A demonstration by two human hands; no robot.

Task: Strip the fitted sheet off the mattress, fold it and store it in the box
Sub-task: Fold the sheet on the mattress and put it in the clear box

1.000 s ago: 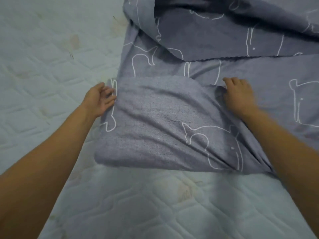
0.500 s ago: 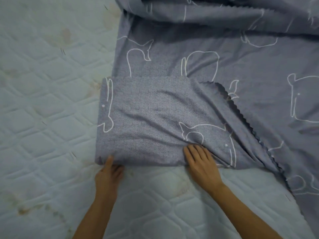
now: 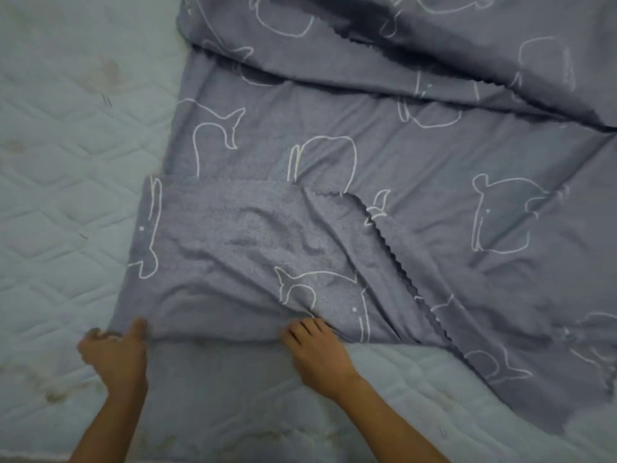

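Observation:
A grey fitted sheet (image 3: 417, 162) with white animal outlines lies partly folded across the bare quilted mattress (image 3: 66, 162). A folded-over flap (image 3: 233, 248) with a zigzag hem sits at its near left corner. My left hand (image 3: 115, 355) pinches the flap's near left corner, thumb on top. My right hand (image 3: 319, 352) grips the near edge of the same flap, fingers curled into the cloth. No box is in view.
The pale mattress shows brownish stains at the left and along the near edge (image 3: 233, 436). More of the sheet is bunched in loose folds at the far right (image 3: 500, 61).
Both hands moved from the flap's far corners down to its near edge and took hold of it. The near edge now wrinkles and lifts slightly under their grip.

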